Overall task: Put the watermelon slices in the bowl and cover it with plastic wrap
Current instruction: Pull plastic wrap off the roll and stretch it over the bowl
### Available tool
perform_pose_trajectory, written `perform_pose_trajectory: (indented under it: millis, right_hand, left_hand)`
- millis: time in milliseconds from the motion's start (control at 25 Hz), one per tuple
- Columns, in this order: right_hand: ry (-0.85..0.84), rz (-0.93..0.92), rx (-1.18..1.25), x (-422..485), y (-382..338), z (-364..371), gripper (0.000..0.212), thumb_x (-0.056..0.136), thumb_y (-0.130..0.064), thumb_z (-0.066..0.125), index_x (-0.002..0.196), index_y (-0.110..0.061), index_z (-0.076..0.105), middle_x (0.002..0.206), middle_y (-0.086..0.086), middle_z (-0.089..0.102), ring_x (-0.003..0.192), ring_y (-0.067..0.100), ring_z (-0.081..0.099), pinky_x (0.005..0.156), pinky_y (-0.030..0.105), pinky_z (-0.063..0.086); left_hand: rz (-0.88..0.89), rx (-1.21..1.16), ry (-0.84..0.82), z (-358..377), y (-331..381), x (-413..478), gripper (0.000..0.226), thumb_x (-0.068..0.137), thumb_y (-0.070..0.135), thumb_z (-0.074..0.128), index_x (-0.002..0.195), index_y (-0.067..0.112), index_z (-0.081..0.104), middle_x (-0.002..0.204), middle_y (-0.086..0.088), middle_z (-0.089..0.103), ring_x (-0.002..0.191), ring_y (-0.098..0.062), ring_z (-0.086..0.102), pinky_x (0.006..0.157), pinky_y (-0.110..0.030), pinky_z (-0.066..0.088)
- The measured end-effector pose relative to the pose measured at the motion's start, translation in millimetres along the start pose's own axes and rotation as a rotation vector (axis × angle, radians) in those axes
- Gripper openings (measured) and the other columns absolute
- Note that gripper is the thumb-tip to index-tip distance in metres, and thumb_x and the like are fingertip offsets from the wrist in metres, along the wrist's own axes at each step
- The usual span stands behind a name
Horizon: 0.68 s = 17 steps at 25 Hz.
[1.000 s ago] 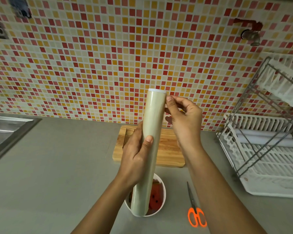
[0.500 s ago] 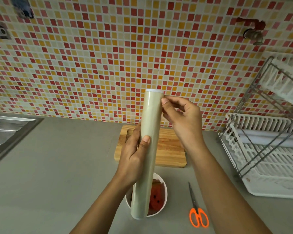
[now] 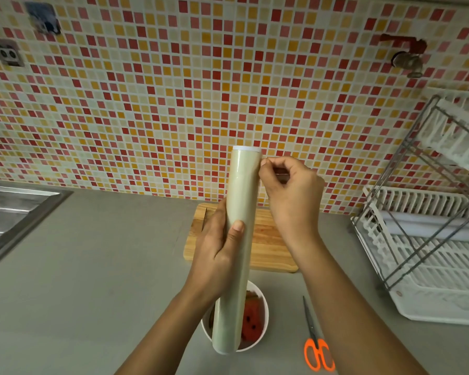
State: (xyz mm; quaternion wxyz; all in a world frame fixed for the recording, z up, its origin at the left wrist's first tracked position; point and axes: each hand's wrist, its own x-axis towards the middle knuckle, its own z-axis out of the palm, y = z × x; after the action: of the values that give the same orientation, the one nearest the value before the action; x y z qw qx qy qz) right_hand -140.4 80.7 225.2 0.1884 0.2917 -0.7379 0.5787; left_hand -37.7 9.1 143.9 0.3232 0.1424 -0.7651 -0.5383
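A white bowl [image 3: 263, 307] sits on the grey counter [image 3: 92, 266], and everything else is placed from it. Beyond the bowl lies a wooden cutting board [image 3: 266, 247]; just right of the bowl lie orange-handled scissors [image 3: 316, 345]; far right stands a white dish rack [image 3: 431, 266]; far left is the steel sink [image 3: 14, 212]. Watermelon slices [image 3: 252, 320] lie inside the bowl, half hidden by the roll of plastic wrap [image 3: 238, 239], which is held nearly upright over the bowl and blocks its left side. The left hand [image 3: 217, 247] reaches up from below, fingers clamped round the roll's middle, thumb pressed on its front. The right hand [image 3: 290, 196] is raised above the board, fingertips [image 3: 263, 165] pinched together at the roll's upper right edge, touching the film there.
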Motion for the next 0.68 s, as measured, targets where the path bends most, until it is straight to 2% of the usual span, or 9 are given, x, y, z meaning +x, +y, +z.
perform_pose_trajectory:
  millis: [80, 240, 360, 440, 560, 680]
  right_hand:
    - [-0.002, -0.018, -0.05, 0, 0, 1, 0.015, 0.088, -0.024, 0.061, 0.089, -0.012, 0.071, 0.079, -0.007, 0.069, 0.069, 0.004, 0.063, 0.066, 0.01, 0.049]
    - [-0.058, 0.002, -0.086, 2, 3, 3, 0.011, 0.088, -0.022, 0.059, 0.086, -0.016, 0.068, 0.076, -0.01, 0.065, 0.07, 0.007, 0.062, 0.066, 0.018, 0.05]
    - [-0.132, 0.116, 0.033, 7, 7, 2, 0.011, 0.088, -0.019, 0.058, 0.079, -0.022, 0.063, 0.073, -0.015, 0.063, 0.072, 0.004, 0.064, 0.069, 0.021, 0.053]
    - [-0.15, 0.226, 0.2, 7, 8, 2, 0.016, 0.089, -0.018, 0.057, 0.076, -0.026, 0.062, 0.078, -0.008, 0.068, 0.078, 0.011, 0.068, 0.077, 0.027, 0.056]
    - [-0.172, 0.308, 0.406, 6, 11, 1, 0.012, 0.09, -0.021, 0.06, 0.083, -0.03, 0.066, 0.088, -0.005, 0.072, 0.086, 0.011, 0.071, 0.079, 0.028, 0.057]
    - [-0.237, 0.294, 0.407, 5, 15, -3, 0.014, 0.085, -0.028, 0.066, 0.098, -0.032, 0.068, 0.1, -0.005, 0.072, 0.095, 0.012, 0.069, 0.08, 0.03, 0.057]
  left_hand:
    - [0.008, 0.028, 0.009, 1, 0, 0, 0.043, 0.086, 0.062, 0.036, 0.128, 0.059, 0.031, 0.124, 0.026, 0.053, 0.114, 0.004, 0.05, 0.093, -0.027, 0.047]
    - [-0.018, -0.009, -0.011, 2, -3, 2, 0.047, 0.086, 0.06, 0.038, 0.132, 0.054, 0.032, 0.13, 0.022, 0.053, 0.117, 0.002, 0.05, 0.096, -0.03, 0.047]
    - [-0.055, -0.134, -0.046, 2, -4, 1, 0.042, 0.089, 0.052, 0.042, 0.131, 0.052, 0.037, 0.126, 0.028, 0.055, 0.115, 0.005, 0.051, 0.089, -0.015, 0.046]
    - [-0.072, -0.215, -0.065, 2, -3, 1, 0.039, 0.091, 0.045, 0.042, 0.128, 0.052, 0.042, 0.122, 0.03, 0.057, 0.112, 0.006, 0.053, 0.083, -0.01, 0.046]
    - [-0.119, -0.343, -0.089, 0, -5, 4, 0.037, 0.088, 0.041, 0.045, 0.124, 0.047, 0.051, 0.12, 0.02, 0.062, 0.109, -0.002, 0.058, 0.084, -0.02, 0.051]
    - [-0.187, -0.414, -0.12, -5, -9, 6, 0.039, 0.085, 0.042, 0.047, 0.123, 0.045, 0.055, 0.123, 0.012, 0.063, 0.112, -0.011, 0.059, 0.093, -0.035, 0.051]
